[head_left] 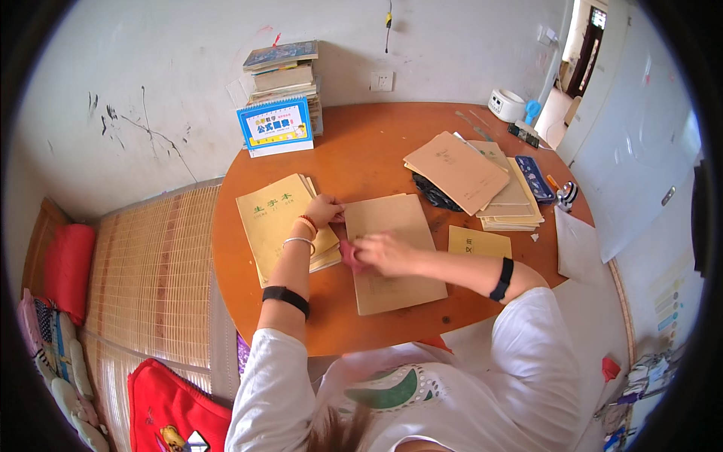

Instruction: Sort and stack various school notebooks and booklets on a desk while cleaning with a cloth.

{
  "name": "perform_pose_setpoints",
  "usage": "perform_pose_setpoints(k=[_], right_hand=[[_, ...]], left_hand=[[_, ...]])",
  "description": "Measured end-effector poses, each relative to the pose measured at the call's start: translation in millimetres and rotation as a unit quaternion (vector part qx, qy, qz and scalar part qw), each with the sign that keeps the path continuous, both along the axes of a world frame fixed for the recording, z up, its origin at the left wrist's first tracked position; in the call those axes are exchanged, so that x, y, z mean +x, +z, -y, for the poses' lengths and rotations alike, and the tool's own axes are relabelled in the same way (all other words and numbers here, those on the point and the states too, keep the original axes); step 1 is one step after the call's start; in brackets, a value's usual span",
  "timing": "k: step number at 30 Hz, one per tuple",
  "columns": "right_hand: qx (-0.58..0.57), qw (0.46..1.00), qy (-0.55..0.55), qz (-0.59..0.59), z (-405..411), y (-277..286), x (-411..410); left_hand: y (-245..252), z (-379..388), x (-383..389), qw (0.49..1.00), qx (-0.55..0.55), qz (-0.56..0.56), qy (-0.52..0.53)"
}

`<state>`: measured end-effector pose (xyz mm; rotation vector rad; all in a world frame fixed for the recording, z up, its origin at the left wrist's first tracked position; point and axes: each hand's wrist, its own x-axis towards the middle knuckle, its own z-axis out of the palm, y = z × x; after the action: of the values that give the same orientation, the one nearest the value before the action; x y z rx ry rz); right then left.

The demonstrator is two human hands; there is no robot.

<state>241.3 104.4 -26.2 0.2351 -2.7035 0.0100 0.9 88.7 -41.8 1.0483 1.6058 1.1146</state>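
Observation:
A brown paper-covered exercise book (395,294) lies on the orange-brown wooden table (361,164) in front of me. My right hand (384,254) presses a crumpled dark pink cloth (352,257) onto its left part. My left hand (326,210) rests at the book's upper left edge, fingertips at the cover; whether it grips the edge is not plain. Under my left wrist lies a pile of yellow exercise books (271,226) with green writing. To the right, a small yellow booklet (480,243) lies partly beneath my right forearm.
Brown and yellow exercise books (457,169) are piled at the right over a black plastic bag (435,195). Beside them are a blue pencil case (534,178) and a small silver object (566,196). A desk calendar (277,127) stands before stacked books (285,79) at the back left.

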Motion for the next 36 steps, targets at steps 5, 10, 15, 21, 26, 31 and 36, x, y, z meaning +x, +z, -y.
perform_pose_setpoints(k=[5,10,15,21,26,31,36], right_hand=[[0.005,0.997,0.033,0.070,60,9,56],[-0.078,0.985,0.120,0.099,78,33,95],[-0.168,0.983,-0.017,0.069,21,69,89],[-0.243,0.957,-0.154,-0.031,-98,48,49],[-0.168,0.973,-0.138,0.074,-102,28,51],[-0.150,0.986,-0.042,0.064,-62,33,72],[-0.146,0.980,0.028,0.133,6,37,112]], left_hand=[[-6,-1,-4,0.999,0.005,0.040,-0.005],[1,-2,-4,0.999,-0.013,0.038,-0.006],[24,9,9,0.999,-0.019,0.031,0.002],[10,9,7,0.999,0.031,-0.034,-0.019],[4,8,9,0.999,0.044,-0.018,0.014],[9,9,8,0.998,0.018,-0.065,0.014],[13,8,16,0.998,0.024,-0.047,0.024]])
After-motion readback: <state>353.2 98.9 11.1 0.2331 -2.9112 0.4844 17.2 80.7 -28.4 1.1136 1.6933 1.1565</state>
